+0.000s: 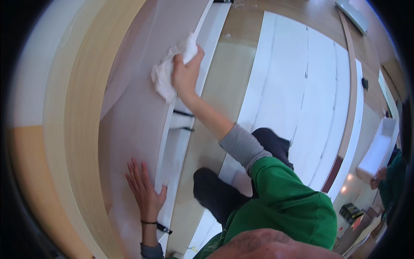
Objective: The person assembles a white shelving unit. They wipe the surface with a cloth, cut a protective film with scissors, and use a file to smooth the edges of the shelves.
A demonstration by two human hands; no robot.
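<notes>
A bunched white cloth [166, 77] lies against the long pale panel [138, 116] of a piece of furniture. My right hand [186, 75] is closed round the cloth and presses it near the panel's right edge. Nearer to me, my left hand [145, 190] rests flat on the same panel, fingers stretched and thumb out by the edge. A dark band circles the left wrist. The cloth and my grip hide the part of the panel under them.
A curved wood-coloured edge [79, 129] runs along the left. Below the panel is a white ledge with black fittings [183, 113]. White boards [293, 77] lie on the floor to the right. At far right, another person's hand [378, 178] is by a white box-like piece [379, 146].
</notes>
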